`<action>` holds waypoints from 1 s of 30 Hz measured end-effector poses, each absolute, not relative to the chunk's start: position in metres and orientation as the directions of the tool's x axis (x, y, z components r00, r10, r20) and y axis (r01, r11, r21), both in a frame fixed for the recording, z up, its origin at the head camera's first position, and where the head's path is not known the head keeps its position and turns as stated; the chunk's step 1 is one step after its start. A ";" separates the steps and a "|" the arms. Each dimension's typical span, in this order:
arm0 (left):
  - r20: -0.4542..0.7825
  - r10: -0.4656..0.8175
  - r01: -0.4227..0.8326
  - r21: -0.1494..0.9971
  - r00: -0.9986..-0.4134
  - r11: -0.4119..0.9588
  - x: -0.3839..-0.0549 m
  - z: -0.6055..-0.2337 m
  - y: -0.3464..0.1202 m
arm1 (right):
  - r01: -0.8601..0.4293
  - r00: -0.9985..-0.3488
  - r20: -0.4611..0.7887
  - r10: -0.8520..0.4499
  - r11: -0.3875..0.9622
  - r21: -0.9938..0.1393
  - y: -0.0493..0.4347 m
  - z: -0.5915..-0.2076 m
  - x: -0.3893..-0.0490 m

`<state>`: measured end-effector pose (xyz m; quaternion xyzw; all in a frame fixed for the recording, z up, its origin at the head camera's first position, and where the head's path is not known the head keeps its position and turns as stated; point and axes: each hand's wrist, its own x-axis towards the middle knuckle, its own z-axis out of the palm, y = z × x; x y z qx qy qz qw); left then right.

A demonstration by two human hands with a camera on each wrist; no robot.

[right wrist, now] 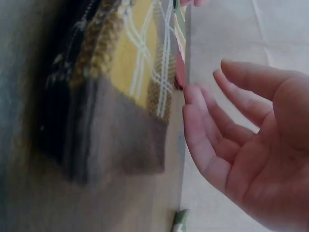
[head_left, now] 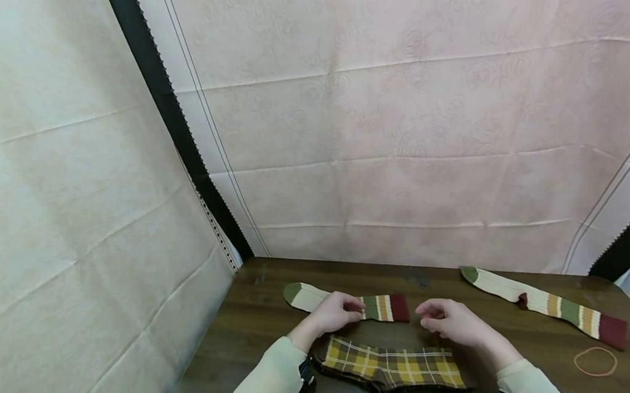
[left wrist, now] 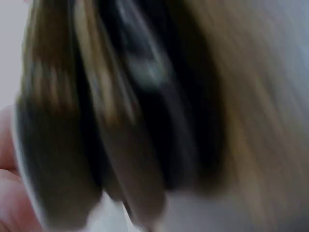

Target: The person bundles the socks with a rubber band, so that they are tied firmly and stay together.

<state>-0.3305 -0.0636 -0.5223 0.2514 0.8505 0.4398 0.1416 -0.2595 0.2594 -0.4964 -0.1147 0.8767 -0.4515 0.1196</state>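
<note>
Tan band [head_left: 593,348], one (head view only). Left striped sock [head_left: 382,308]: beneath left hand [head_left: 332,312], pinch or mere touch indeterminable. Plaid socks [head_left: 392,363]: on table [head_left: 222,358], between wrists. Right hand [head_left: 453,322]: empty, thumb and fingers apart.

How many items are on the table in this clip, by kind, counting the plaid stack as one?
Striped socks: 2
Plaid sock stack: 1 (the number of socks within it cannot be told)
Thin tan band: 1
Total: 4
</note>
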 end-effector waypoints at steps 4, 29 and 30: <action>-0.051 0.591 0.284 0.841 -0.805 0.460 -0.322 -0.520 -0.049 | -0.001 -0.969 -0.145 -0.202 0.585 -0.811 0.255 -0.503 -0.265; -0.065 0.604 0.273 0.850 -0.794 0.450 -0.312 -0.522 -0.036 | 0.097 -0.986 -0.152 -0.061 0.534 -0.840 0.243 -0.519 -0.268; -0.065 0.605 0.273 0.851 -0.794 0.449 -0.312 -0.522 -0.036 | 0.091 -0.987 -0.148 -0.061 0.548 -0.832 0.243 -0.519 -0.268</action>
